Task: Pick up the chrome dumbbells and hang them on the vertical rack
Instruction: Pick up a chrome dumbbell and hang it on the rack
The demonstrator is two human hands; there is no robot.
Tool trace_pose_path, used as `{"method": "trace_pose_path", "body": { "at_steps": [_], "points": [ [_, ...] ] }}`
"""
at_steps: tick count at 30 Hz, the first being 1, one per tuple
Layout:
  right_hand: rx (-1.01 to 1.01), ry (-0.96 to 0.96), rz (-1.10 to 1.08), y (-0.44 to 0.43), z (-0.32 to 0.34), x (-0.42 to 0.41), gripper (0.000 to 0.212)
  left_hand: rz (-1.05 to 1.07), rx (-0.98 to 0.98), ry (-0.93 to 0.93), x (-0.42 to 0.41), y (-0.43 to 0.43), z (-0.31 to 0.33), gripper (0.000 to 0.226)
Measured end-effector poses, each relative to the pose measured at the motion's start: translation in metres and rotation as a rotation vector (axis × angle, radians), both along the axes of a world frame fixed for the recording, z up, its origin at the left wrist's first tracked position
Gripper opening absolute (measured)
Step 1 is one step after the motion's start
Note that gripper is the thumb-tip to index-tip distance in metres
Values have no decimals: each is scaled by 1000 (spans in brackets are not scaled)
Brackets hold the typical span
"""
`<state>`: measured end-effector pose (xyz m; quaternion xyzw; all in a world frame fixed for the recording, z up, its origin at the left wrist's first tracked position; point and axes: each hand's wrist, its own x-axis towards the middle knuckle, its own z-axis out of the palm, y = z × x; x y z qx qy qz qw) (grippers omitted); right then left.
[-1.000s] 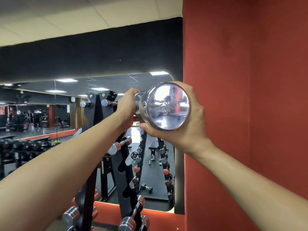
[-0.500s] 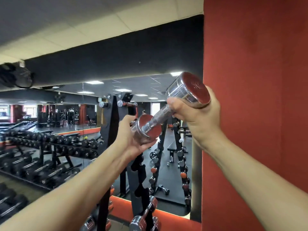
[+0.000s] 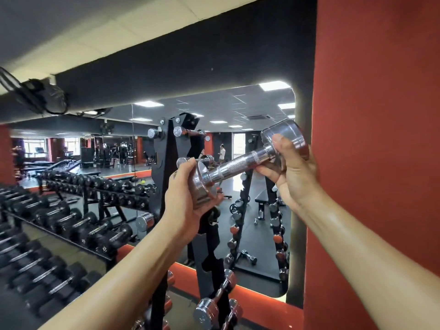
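Observation:
A chrome dumbbell (image 3: 239,164) is held up in both hands in front of the black vertical rack (image 3: 164,163). It lies nearly level, tilted down to the left. My left hand (image 3: 184,201) cups its left head from below. My right hand (image 3: 289,170) grips its right head near the red wall. Small chrome dumbbells (image 3: 188,132) hang in the rack's top slots. More chrome dumbbells (image 3: 215,303) sit in its lower slots. The rack's notched slots behind my left hand are partly hidden.
A red padded wall (image 3: 376,139) stands close on the right. A large mirror (image 3: 257,210) behind the rack reflects the gym. Long racks of black dumbbells (image 3: 59,225) fill the left side. A fan (image 3: 45,96) hangs at the upper left.
The dumbbell has turned from end-on toward me to nearly level across the rack. My left hand slid under its left head and my view swung left.

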<state>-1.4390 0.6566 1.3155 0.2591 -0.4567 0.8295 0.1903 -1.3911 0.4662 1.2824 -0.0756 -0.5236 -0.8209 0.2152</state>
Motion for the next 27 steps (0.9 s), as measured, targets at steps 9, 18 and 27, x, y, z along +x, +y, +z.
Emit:
{"method": "trace_pose_path", "body": {
  "at_steps": [9, 18, 27],
  "points": [
    [12, -171, -148, -23, -36, -112, 53, 138, -102, -26, -65, -17, -12, 50],
    [73, -222, -251, -29, -66, -206, 48, 304, -235, 19, -139, -16, -15, 51],
    [119, -201, -30, -13, -97, -320, 29, 547, -186, -89, -219, 30, -46, 55]
  ]
}}
